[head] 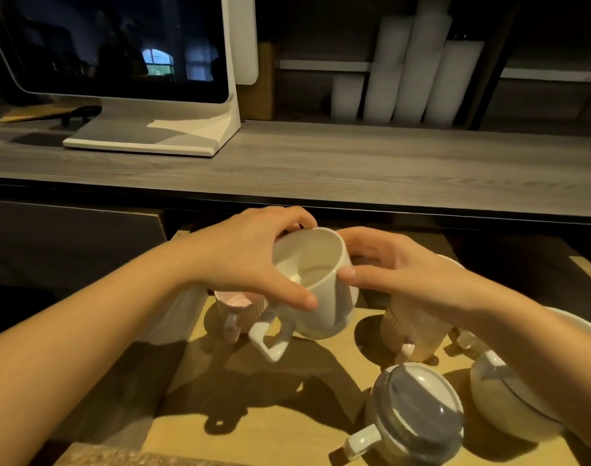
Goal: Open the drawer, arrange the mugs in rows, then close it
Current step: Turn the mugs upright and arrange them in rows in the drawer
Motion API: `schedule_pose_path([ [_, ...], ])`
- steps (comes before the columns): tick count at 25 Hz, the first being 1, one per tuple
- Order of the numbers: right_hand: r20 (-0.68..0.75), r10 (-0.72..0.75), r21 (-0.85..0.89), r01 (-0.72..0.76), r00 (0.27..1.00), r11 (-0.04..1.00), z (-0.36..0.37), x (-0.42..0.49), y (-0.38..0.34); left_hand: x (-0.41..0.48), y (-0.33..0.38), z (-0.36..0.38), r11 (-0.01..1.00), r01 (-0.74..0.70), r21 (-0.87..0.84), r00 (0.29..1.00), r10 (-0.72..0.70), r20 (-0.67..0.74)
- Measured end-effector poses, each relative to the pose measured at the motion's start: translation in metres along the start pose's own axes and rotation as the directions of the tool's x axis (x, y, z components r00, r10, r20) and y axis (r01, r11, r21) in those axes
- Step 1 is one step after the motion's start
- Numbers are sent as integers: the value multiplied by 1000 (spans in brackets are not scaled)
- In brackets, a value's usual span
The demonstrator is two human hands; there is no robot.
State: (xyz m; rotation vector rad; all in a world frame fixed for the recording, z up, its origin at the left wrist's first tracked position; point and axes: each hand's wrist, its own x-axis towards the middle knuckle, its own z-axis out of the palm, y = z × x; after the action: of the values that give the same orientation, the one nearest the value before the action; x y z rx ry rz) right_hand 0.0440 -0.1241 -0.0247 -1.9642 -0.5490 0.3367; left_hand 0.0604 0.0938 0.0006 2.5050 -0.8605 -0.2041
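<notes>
The drawer (260, 412) is pulled open below the counter, showing its pale wooden floor. I hold a white mug (316, 284) with a square handle above it, tilted toward me. My left hand (250, 260) grips its left rim and wall, and my right hand (398, 274) presses its right side. A ribbed mug with a pink inside (235, 306) stands at the back left. A ribbed beige mug (411, 331) stands under my right hand. A grey-white mug (418, 412) lies on its side at the front. A white mug (502, 395) lies beneath my right forearm.
The grey wooden counter (321, 163) runs across above the drawer. A white monitor (119, 62) stands on it at the left. Stacks of white cups (411, 68) fill the shelf behind. The drawer's right wall (586, 264) is at the far right.
</notes>
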Motion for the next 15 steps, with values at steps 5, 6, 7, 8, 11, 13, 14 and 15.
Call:
schedule_pose_path([
  [5,81,141,-66,-136,987,989,14,4,-13,-17,16,3,882,99,461,989,-136,48],
  [6,96,169,-118,-157,981,980,19,7,-14,-22,16,5,868,116,484,985,-164,60],
  [7,117,195,-176,-173,974,969,27,10,-15,-27,14,7,849,133,511,979,-194,68],
  [8,137,220,-222,-187,966,957,35,14,-17,-32,13,9,827,149,543,971,-225,76],
  [11,168,265,-267,-215,950,939,61,29,-13,-47,8,17,790,179,587,949,-297,110],
  [13,180,291,-251,-243,939,937,74,39,-6,-54,4,22,785,214,581,931,-344,121],
  [14,187,305,-239,-258,934,936,80,43,-3,-57,0,25,772,233,591,921,-370,120],
  [15,198,313,-232,-266,929,936,85,46,0,-58,-5,27,753,249,609,911,-396,116],
])
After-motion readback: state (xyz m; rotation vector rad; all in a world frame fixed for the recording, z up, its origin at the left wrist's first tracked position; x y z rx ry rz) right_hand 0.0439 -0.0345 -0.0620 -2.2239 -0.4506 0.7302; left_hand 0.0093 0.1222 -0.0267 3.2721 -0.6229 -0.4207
